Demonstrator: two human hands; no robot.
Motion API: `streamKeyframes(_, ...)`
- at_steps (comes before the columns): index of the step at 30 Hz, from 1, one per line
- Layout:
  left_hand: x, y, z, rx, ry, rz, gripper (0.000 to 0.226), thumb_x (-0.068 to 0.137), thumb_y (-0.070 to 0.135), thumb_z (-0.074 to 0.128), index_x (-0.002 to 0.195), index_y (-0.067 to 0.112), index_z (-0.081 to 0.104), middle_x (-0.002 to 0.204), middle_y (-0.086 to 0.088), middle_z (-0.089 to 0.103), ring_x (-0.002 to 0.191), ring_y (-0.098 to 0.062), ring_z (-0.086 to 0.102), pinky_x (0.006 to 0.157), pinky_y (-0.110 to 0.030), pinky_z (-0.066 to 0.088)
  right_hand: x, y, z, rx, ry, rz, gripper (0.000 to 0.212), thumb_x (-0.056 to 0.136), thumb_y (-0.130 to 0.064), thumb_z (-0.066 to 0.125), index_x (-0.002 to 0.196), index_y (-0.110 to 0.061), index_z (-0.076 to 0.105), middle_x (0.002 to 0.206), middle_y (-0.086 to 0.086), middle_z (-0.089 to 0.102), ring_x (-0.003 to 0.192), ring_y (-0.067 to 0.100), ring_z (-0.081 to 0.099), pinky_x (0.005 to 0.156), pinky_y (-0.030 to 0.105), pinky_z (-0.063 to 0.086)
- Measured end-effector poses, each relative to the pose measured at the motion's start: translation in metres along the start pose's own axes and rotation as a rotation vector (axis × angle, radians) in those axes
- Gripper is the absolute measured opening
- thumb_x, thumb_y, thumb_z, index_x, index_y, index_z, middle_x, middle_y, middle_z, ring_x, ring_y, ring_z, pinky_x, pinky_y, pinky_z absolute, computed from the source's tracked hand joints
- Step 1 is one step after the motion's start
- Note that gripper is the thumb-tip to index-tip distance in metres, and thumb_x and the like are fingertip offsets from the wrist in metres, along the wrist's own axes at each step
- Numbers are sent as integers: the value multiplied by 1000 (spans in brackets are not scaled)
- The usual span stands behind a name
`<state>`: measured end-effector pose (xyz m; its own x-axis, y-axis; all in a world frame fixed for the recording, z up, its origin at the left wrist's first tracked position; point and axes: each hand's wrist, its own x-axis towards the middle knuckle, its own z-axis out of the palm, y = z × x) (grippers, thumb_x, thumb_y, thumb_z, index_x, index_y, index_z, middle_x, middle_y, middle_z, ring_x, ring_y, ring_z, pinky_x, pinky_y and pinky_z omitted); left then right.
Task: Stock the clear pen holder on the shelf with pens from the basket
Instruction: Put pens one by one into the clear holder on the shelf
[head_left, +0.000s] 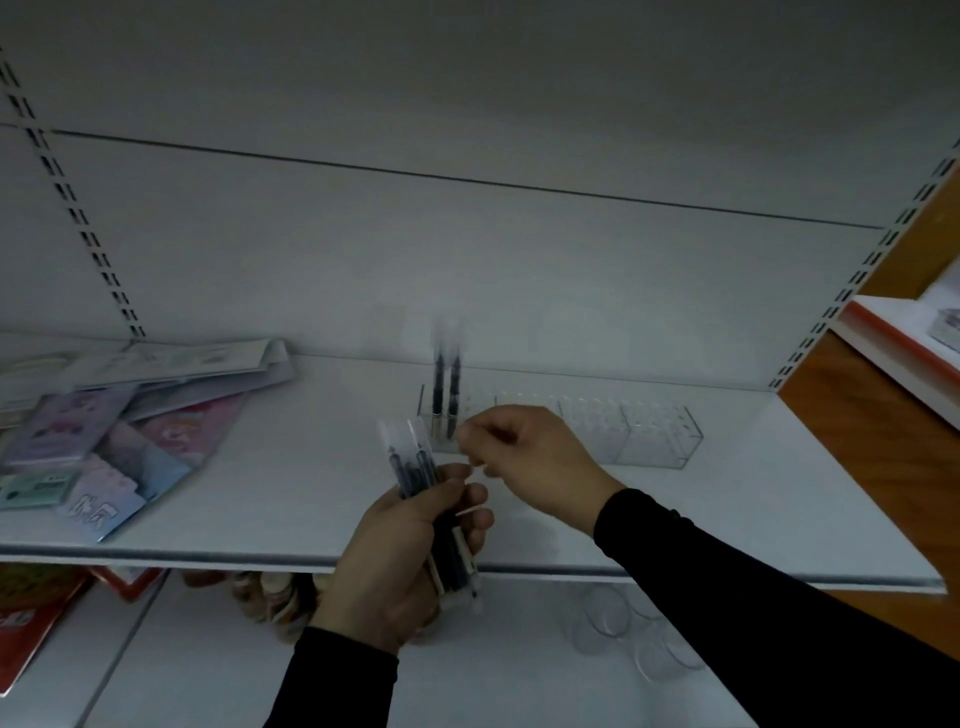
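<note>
A long clear pen holder with many holes stands on the white shelf. Two dark pens stand upright in its left end. My left hand grips a bundle of dark pens with clear caps, tips pointing up, in front of the shelf edge. My right hand hovers just right of the bundle and in front of the holder, fingers curled with fingertips pinched together; I cannot make out a pen in them. The basket is out of view.
A heap of pastel stationery packs lies on the shelf's left part. Below the shelf sit red packets, round items and clear cups. A wooden unit with a white-and-orange box stands at right.
</note>
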<state>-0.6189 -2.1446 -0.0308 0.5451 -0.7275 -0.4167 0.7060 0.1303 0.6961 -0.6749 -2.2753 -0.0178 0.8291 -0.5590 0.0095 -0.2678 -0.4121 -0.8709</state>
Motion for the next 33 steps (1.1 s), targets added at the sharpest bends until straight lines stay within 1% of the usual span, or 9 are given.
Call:
streamKeyframes(3, -3, -3, 7, 81, -33, 13, 14, 92, -3, 50, 97, -2, 63, 66, -11, 68, 46, -16, 55, 42, -21, 46, -9, -1, -3, 27, -116, 66, 26, 94, -36, 59, 76, -20, 71, 77, -2, 73, 66, 2, 62, 75, 23, 53)
streamKeyframes(6, -5, -5, 11, 114, -71, 4, 14, 89, -6, 51, 96, -3, 64, 72, -14, 69, 47, -17, 55, 42, -22, 46, -13, -2, -7, 127, -195, 146, 35, 96, -31, 57, 63, -23, 65, 64, -8, 65, 59, 0, 58, 64, 13, 47)
streamKeyframes(9, -5, -6, 12, 118, -114, -13, 18, 88, -5, 51, 101, -4, 64, 78, -16, 71, 51, -18, 56, 43, -23, 46, -10, 5, -12, 297, -253, 231, 22, 96, -25, 58, 90, -9, 72, 86, 4, 73, 78, 14, 67, 84, 27, 55)
streamKeyframes(14, -6, -8, 17, 102, -135, -8, 18, 88, -3, 54, 102, -3, 65, 80, -17, 71, 55, -21, 62, 46, -24, 51, -10, 9, -18, 497, -267, 261, 22, 93, -18, 62, 101, 2, 69, 89, 11, 72, 77, 18, 68, 77, 24, 56)
streamKeyframes(19, 1, -10, 14, 12, -36, -18, 16, 92, -2, 50, 101, -4, 63, 91, -22, 73, 66, -29, 70, 58, -28, 59, -4, 4, -23, 481, 37, 165, 14, 92, -24, 65, 85, -13, 70, 73, -4, 71, 72, 9, 65, 71, 21, 53)
streamKeyframes(23, 7, -7, 7, -67, 124, 0, 10, 94, 3, 51, 89, 4, 59, 75, -16, 73, 57, -23, 69, 52, -25, 58, 12, -6, -35, 606, 306, 77, 14, 94, -20, 62, 85, -13, 70, 74, -2, 71, 68, 7, 64, 65, 18, 53)
streamKeyframes(26, 9, -4, 1, -125, 208, 44, 11, 94, 5, 52, 86, 6, 59, 65, -10, 67, 47, -18, 63, 44, -20, 52, 26, -10, -44, 478, 455, -33, 16, 95, -19, 61, 82, -16, 70, 71, -5, 71, 67, 7, 65, 69, 20, 55)
streamKeyframes(30, 10, 0, -4, -166, 238, 52, 7, 93, 9, 56, 86, 7, 59, 61, -6, 62, 45, -16, 59, 44, -19, 50, 41, -8, -45, 227, 526, -125, 12, 95, -25, 60, 93, -19, 70, 87, -2, 73, 84, 16, 70, 85, 35, 58)
streamKeyframes(33, 9, 3, -6, -181, 222, 52, 8, 93, 9, 55, 87, 7, 59, 61, -6, 62, 49, -17, 60, 47, -20, 52, 49, -10, -38, 168, 523, -142, 11, 96, -25, 59, 96, -19, 69, 89, -4, 72, 87, 16, 69, 85, 31, 57)
